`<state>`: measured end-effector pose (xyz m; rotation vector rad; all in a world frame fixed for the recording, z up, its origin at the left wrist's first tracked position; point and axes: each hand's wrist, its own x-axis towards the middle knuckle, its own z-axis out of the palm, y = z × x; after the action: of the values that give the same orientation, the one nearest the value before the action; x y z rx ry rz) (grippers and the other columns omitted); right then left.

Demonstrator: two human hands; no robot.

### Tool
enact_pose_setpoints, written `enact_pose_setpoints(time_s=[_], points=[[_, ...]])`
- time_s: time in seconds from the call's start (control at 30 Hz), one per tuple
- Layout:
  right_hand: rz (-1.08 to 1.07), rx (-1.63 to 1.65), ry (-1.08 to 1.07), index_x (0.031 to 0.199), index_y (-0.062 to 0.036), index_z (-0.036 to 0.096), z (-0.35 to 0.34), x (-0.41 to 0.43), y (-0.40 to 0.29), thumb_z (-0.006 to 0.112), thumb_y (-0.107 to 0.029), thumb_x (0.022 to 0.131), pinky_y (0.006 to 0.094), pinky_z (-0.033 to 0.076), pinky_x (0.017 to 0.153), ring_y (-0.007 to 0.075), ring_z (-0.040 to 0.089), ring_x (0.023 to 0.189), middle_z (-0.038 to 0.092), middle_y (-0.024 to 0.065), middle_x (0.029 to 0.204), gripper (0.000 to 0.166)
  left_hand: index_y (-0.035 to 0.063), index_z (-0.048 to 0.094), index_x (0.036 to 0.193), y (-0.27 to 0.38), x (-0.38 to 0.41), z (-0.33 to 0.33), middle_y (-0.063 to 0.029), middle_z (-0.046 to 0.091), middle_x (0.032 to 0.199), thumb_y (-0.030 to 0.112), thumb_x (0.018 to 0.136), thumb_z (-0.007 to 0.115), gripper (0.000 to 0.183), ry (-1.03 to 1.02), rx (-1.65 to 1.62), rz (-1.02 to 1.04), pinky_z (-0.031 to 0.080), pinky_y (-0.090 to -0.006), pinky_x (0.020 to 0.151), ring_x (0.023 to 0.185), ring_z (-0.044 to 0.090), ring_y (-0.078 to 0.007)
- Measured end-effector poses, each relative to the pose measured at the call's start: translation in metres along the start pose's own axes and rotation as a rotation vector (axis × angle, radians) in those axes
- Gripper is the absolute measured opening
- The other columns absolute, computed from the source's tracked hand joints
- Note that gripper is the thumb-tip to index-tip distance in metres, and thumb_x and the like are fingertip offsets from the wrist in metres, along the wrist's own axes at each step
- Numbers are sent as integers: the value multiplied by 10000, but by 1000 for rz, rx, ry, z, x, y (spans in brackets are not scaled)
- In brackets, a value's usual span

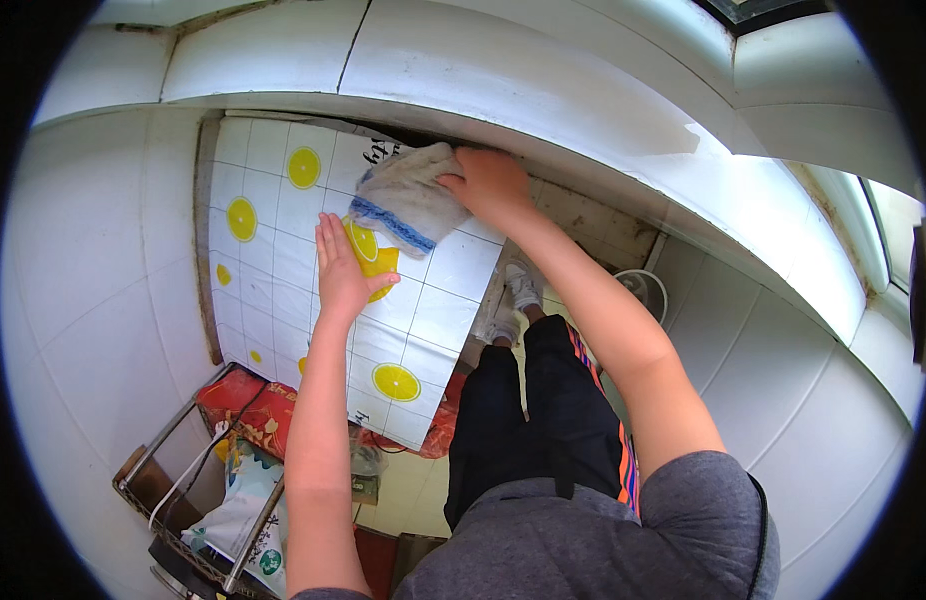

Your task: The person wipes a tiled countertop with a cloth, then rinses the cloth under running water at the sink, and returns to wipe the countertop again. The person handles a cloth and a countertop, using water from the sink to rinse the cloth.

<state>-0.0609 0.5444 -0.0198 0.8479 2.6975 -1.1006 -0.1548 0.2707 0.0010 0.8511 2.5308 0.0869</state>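
A white covering sheet (448,300) with a grid and yellow lemon-slice prints lies over a board-like surface before me. My left hand (343,266) rests flat on it, fingers together and thumb apart, holding nothing. To its upper right, a greyish-white cloth with a blue band (410,199) lies bunched on the sheet. My right hand (489,184) grips the cloth's right side near the sheet's far edge; some of its fingers are hidden.
A metal-framed rack (253,529) at the lower left holds a red patterned bag (242,405), a white printed bag (245,491) and cables. White tiled walls stand on both sides. A pale ledge (508,97) runs across the top. A round white-rimmed container (647,289) is right of my legs.
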Motion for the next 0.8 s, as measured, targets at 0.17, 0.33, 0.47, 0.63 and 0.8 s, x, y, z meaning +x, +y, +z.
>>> enact_pose_setpoints(time_s=[0.17, 0.33, 0.47, 0.63, 0.8], points=[[44, 124, 28, 1048, -51, 699, -2, -16, 22, 730, -426, 880, 485, 538, 791, 396, 676, 946, 723, 184, 972, 412, -75, 11, 1602, 1, 4, -3, -270, 9, 1694, 481, 571, 952, 1502, -35, 5, -11, 158, -442, 1280, 1570, 28, -436], [50, 346, 213, 1138, -33, 687, 8, -36, 26, 762, -346, 867, 460, 537, 814, 407, 670, 969, 720, 189, 1023, 420, -95, 52, 1593, -2, 3, -1, -292, 59, 1682, 498, 547, 954, 1502, 4, 11, 16, 169, -437, 1279, 1566, 60, -438], [64, 384, 357, 1177, -24, 671, 19, -45, 25, 773, -309, 866, 448, 544, 821, 400, 686, 968, 718, 197, 1050, 433, -93, 55, 1594, -1, 4, -1, -286, 57, 1685, 481, 545, 959, 1499, 5, -8, 16, 164, -433, 1280, 1567, 59, -434], [166, 429, 379, 1218, -9, 660, 19, -54, 20, 785, -293, 862, 430, 551, 822, 397, 698, 973, 723, 206, 1067, 472, -79, 57, 1600, 5, 5, -5, -270, 56, 1691, 449, 540, 970, 1495, -14, -14, -20, 158, -426, 1282, 1570, 62, -421], [219, 484, 413, 1180, 27, 639, 30, -67, 20, 768, -297, 880, 441, 550, 804, 420, 693, 946, 721, 230, 1019, 460, -75, 53, 1601, 6, 4, -5, -265, 65, 1692, 440, 537, 971, 1496, -17, -22, -37, 160, -426, 1282, 1570, 68, -420]])
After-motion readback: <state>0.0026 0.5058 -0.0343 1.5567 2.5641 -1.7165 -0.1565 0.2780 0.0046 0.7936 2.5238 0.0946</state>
